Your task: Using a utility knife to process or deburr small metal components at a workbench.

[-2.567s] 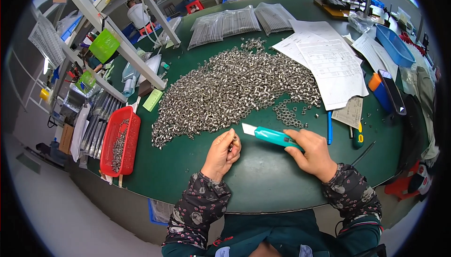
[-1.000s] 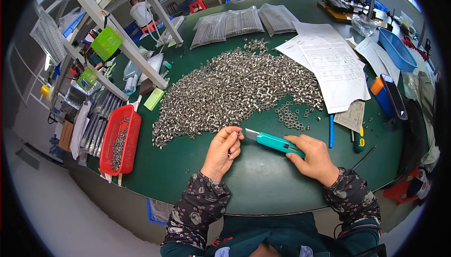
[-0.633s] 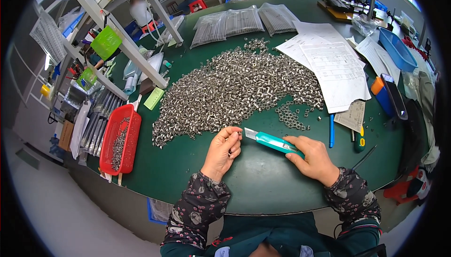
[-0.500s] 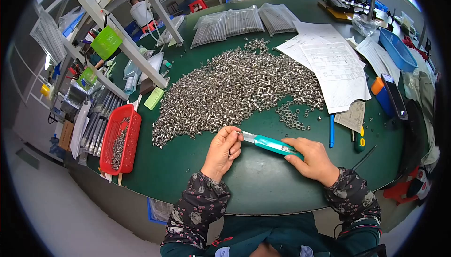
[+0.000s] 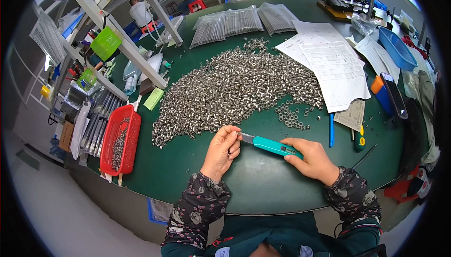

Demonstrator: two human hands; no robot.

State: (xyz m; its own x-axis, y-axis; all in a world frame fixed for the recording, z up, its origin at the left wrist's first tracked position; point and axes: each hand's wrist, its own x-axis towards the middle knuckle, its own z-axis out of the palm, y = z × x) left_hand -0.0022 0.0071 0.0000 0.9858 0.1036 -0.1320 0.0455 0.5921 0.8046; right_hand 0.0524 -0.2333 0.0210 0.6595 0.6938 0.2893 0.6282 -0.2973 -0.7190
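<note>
In my right hand (image 5: pixel 312 159) is a teal utility knife (image 5: pixel 275 146), its blade pointing left. My left hand (image 5: pixel 221 150) is pinched closed around a small metal ring, mostly covered by the fingertips. The blade's tip meets those fingertips at the ring. Just beyond both hands, a broad heap of small silvery metal rings (image 5: pixel 235 85) spreads over the green table (image 5: pixel 263 186). Several flatter rings (image 5: pixel 291 117) lie in a loose cluster at the heap's near right edge.
At the left stands a red basket (image 5: pixel 133 137) with metal pieces inside. Papers (image 5: pixel 336 76), a blue pen (image 5: pixel 331 131), a yellow-green-handled tool (image 5: pixel 360 140) and a phone (image 5: pixel 393 96) lie right. Bagged metal tubes (image 5: pixel 244 21) are at the back, a white shelf frame (image 5: pixel 131 50) at left.
The knife has rolled slightly in my right hand, so another side of its handle faces up. The left hand has barely moved.
</note>
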